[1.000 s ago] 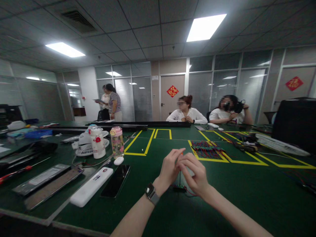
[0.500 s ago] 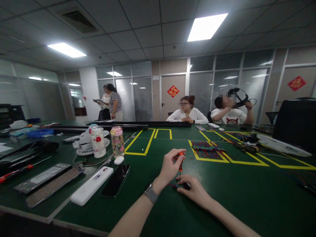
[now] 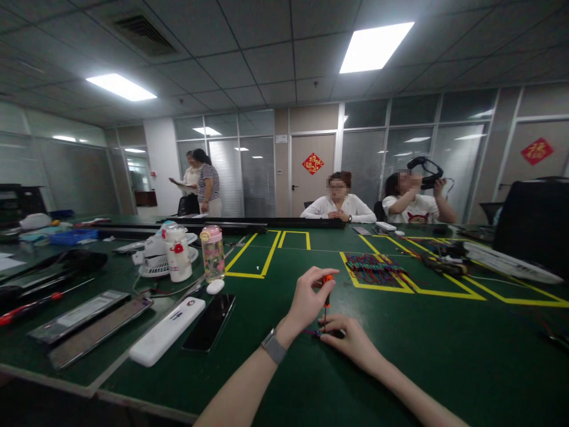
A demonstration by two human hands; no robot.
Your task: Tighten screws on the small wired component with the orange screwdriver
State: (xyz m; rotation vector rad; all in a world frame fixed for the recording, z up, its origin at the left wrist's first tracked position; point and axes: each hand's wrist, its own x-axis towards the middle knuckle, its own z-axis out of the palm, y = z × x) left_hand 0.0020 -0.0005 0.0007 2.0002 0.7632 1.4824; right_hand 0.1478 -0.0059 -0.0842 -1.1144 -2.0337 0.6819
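My left hand [image 3: 306,298], with a watch on its wrist, grips the orange-and-black handle of a screwdriver [image 3: 328,283]. The shaft stands upright, its tip down at a small wired part [image 3: 317,334] on the green table. Fingers of my right hand [image 3: 353,341] pinch this part from the right and hide most of it. Thin red and blue wires come out on its left. Beyond my hands, a bundle of similar wired parts [image 3: 376,270] lies within yellow tape lines.
Left of my arms lie a black phone [image 3: 208,323], a white oblong case [image 3: 168,332] and a white mouse-like piece [image 3: 216,287]. Behind them stand a pink-lidded bottle [image 3: 214,255] and a white bottle [image 3: 179,255]. Another screwdriver [image 3: 44,301] is at far left. People sit across the table [image 3: 275,308].
Both hands keep nearly the same place, the screwdriver still upright on the wired part. My left fingers have shifted slightly around the handle. Across the table, one person's head and raised headset have moved a little.
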